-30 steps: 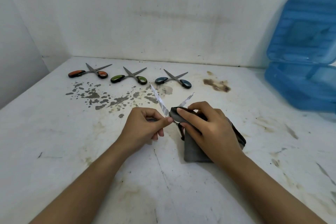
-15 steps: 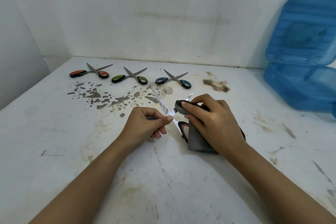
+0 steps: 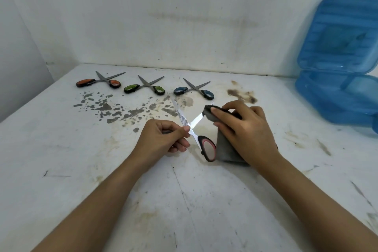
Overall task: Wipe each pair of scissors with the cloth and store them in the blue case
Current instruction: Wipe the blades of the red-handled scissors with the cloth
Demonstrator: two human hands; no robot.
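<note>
Stained white walls [image 3: 184,16] are seen behind a worn white table [image 3: 61,170], which is marked with grey flecks and brown smears. At the middle of the table a pair of pink-handled scissors [image 3: 189,129] is held with its blades spread in a cross. It is gripped at the pivot by the left hand [image 3: 161,139], whose thumb and fingers are curled round it; one handle loop is hidden in that hand. A grey cloth [image 3: 225,149] is pinched round the end of one blade by the right hand [image 3: 245,129], the rest of the cloth hanging down to the table beside the free pink handle. Near the back wall three more pairs are laid open in a row: orange scissors [image 3: 98,82], green scissors [image 3: 144,88] and blue scissors [image 3: 193,91]. At the far right a blue case [image 3: 337,92] is stood open, its lid raised against the wall.
</note>
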